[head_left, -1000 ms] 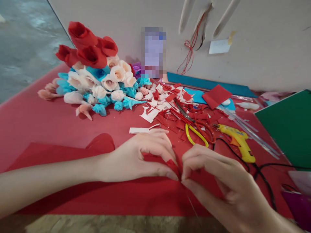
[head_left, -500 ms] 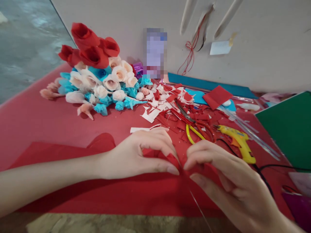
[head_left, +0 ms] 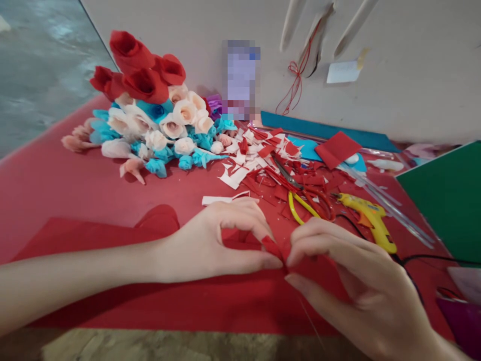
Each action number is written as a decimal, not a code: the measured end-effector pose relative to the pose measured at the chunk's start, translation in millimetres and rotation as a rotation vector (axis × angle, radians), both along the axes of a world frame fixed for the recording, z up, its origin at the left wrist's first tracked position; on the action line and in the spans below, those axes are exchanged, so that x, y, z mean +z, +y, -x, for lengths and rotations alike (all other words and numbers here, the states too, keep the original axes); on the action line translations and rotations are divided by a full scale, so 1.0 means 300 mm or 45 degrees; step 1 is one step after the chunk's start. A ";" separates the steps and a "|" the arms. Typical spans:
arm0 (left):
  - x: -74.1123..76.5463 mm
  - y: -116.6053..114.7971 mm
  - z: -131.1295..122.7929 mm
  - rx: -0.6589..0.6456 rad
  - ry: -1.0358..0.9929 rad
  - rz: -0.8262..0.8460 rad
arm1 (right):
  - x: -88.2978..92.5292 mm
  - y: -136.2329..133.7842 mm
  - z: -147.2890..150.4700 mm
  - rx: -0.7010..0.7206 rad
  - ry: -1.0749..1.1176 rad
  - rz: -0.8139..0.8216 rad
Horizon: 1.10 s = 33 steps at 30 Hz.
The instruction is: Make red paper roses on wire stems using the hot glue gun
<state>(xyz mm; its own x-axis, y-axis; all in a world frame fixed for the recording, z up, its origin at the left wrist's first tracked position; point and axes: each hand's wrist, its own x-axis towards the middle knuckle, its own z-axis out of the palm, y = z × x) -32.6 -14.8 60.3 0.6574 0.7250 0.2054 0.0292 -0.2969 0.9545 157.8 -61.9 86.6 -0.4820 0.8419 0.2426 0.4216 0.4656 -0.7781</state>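
My left hand (head_left: 229, 238) pinches a small rolled piece of red crepe paper (head_left: 271, 245) between thumb and fingers. My right hand (head_left: 349, 271) is curled close against it, thumb and forefinger meeting at the paper's lower end. A thin pale strand (head_left: 308, 316) runs down beneath the right hand; its upper end is hidden. Under both hands lies a wide sheet of red paper (head_left: 180, 306), with a rounded red piece (head_left: 160, 216) behind my left wrist.
Paper flowers (head_left: 150, 120) are heaped at the back left. Behind my hands are red and white scraps (head_left: 259, 155), scissors (head_left: 287, 173), yellow-handled pliers (head_left: 300, 206) and a yellow glue gun (head_left: 368, 215). A green board (head_left: 447, 200) stands right. A pixelated upright panel (head_left: 241, 80) leans at the wall.
Both hands stay close together. The left fingertips and the red paper have shifted slightly right, and the right thumb has moved in towards the paper's lower end.
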 end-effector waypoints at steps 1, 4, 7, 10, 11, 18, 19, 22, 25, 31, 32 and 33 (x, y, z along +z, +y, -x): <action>0.001 -0.003 -0.001 0.018 0.007 0.008 | 0.001 0.001 0.001 -0.012 -0.011 -0.018; 0.004 -0.009 -0.002 0.054 0.025 0.042 | 0.000 0.003 0.006 -0.031 -0.052 -0.063; 0.002 -0.009 -0.002 0.065 0.052 0.057 | -0.008 0.003 0.006 -0.012 -0.087 -0.074; 0.000 -0.006 -0.002 0.075 0.067 0.050 | -0.014 0.001 -0.003 0.016 -0.113 -0.058; 0.001 -0.005 -0.002 0.080 0.058 0.043 | -0.013 0.000 -0.008 0.014 -0.112 -0.052; 0.011 0.001 0.000 0.125 0.026 0.062 | 0.011 0.008 -0.041 -0.226 -0.045 0.049; 0.011 0.001 0.000 0.124 0.023 0.064 | 0.012 0.011 -0.040 -0.234 -0.019 0.086; 0.005 0.002 0.000 0.118 0.012 0.070 | 0.011 0.024 -0.028 -0.209 0.113 0.162; 0.000 0.000 0.001 0.134 0.021 0.085 | 0.009 0.030 -0.014 -0.147 0.281 0.350; -0.002 -0.001 0.002 0.115 0.029 0.113 | -0.010 0.016 -0.009 -0.071 0.473 0.532; -0.002 -0.001 0.002 0.114 0.028 0.115 | -0.013 0.012 -0.011 -0.094 0.437 0.487; -0.001 -0.001 0.001 0.112 0.028 0.117 | -0.015 0.009 -0.012 -0.133 0.378 0.426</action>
